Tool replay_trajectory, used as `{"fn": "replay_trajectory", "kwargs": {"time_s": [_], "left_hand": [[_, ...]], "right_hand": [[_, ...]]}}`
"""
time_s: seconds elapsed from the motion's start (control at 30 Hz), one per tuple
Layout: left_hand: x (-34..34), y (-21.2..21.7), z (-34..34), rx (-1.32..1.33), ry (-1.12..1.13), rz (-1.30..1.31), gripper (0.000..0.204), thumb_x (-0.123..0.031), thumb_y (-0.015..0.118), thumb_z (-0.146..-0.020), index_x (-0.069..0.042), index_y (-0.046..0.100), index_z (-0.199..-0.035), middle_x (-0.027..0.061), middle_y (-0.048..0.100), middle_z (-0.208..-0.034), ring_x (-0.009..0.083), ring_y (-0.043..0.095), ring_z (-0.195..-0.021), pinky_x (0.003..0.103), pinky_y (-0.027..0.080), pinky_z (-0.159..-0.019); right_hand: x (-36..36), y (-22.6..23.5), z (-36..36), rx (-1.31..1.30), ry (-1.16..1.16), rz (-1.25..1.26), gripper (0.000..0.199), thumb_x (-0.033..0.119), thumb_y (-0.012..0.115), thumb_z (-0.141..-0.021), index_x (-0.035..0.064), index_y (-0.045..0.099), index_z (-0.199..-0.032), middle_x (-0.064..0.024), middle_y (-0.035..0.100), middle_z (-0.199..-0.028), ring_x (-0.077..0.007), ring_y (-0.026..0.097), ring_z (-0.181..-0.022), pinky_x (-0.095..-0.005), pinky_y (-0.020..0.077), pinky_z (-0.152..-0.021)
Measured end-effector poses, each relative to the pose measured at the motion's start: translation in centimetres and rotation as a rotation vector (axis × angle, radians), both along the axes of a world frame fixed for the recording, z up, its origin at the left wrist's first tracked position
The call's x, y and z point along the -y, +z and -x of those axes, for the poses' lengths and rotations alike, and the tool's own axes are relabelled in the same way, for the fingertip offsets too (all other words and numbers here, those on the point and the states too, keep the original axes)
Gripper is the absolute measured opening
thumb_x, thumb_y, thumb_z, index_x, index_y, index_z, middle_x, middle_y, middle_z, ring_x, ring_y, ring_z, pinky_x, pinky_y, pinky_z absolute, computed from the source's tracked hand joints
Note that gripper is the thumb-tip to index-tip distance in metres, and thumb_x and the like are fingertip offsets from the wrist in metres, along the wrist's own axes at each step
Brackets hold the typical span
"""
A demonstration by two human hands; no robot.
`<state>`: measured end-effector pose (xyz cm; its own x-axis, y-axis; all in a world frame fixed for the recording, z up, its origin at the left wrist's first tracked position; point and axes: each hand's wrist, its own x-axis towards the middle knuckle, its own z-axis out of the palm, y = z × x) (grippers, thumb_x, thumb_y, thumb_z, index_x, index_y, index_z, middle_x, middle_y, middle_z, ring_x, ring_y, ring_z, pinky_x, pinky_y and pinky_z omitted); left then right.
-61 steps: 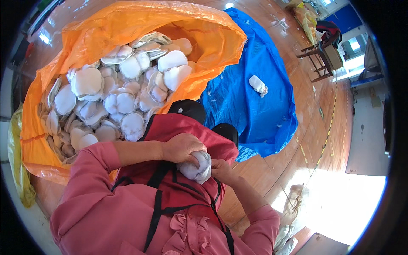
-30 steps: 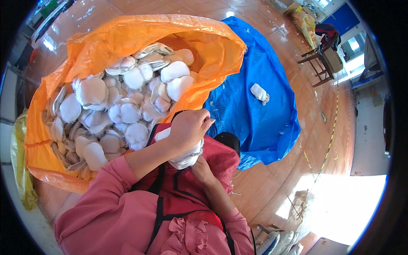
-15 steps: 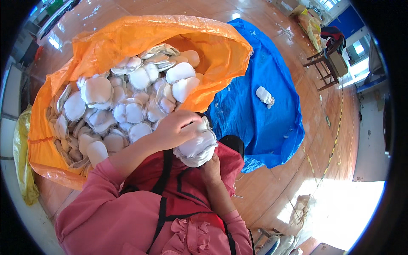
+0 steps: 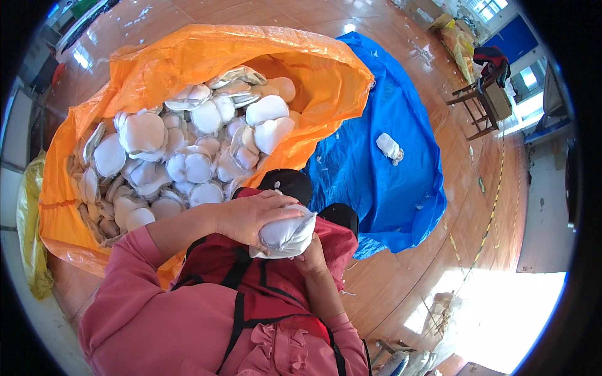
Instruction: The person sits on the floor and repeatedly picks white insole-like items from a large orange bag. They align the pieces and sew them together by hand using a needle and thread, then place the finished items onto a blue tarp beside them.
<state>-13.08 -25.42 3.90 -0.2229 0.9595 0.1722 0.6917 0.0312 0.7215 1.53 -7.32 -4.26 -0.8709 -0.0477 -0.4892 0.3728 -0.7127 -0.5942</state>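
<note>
A stack of white round foam pads [image 4: 290,230] rests over my lap, pressed between both hands. My left hand [image 4: 254,215] lies on top of it, fingers curled over the pads. My right hand [image 4: 311,257] grips the same stack from underneath, partly hidden by it. A big orange bag [image 4: 182,59] lies open in front of me, filled with several more white pads [image 4: 188,147]. My pink sleeves and a red apron with black straps fill the lower part of the view.
A blue tarp [image 4: 389,182] is spread on the wooden floor to the right of the bag, with one rolled white bundle [image 4: 390,148] on it. A wooden stool [image 4: 478,100] stands far right. A yellow bag [image 4: 28,238] lies at the left edge.
Both hands lifted the pad stack toward the orange bag, then brought it back down over my lap. The hands stayed closed on it throughout.
</note>
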Motion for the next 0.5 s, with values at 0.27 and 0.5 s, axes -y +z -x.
{"fn": "replay_trajectory", "kwargs": {"time_s": [0.27, 0.5], "left_hand": [[-1.1, 1.4, -1.2, 0.498, 0.398, 0.232, 0.087, -0.020, 0.082, -0.073, -0.010, 0.035, -0.145, 0.0171, 0.059, -0.125, 0.0321, 0.059, -0.116, 0.039, 0.045, -0.100], [-0.8, -0.8, -1.7, 0.666, 0.545, 0.281, 0.076, -0.024, 0.079, -0.079, -0.006, 0.041, -0.142, 0.0162, 0.062, -0.125, 0.0264, 0.059, -0.117, 0.036, 0.046, -0.098]], "right_hand": [[-0.9, -2.1, 0.5, -0.227, -0.188, -0.531, 0.016, 0.001, 0.060, -0.093, 0.0012, 0.069, -0.105, -0.0034, 0.071, -0.090, -0.0104, 0.064, -0.071, -0.0228, 0.0520, -0.063], [-1.1, 0.3, 2.6, -0.548, -0.078, -1.235, 0.024, -0.011, 0.059, -0.083, 0.0010, 0.069, -0.101, -0.0080, 0.068, -0.102, -0.0239, 0.059, -0.102, -0.0292, 0.0445, -0.090]]}}
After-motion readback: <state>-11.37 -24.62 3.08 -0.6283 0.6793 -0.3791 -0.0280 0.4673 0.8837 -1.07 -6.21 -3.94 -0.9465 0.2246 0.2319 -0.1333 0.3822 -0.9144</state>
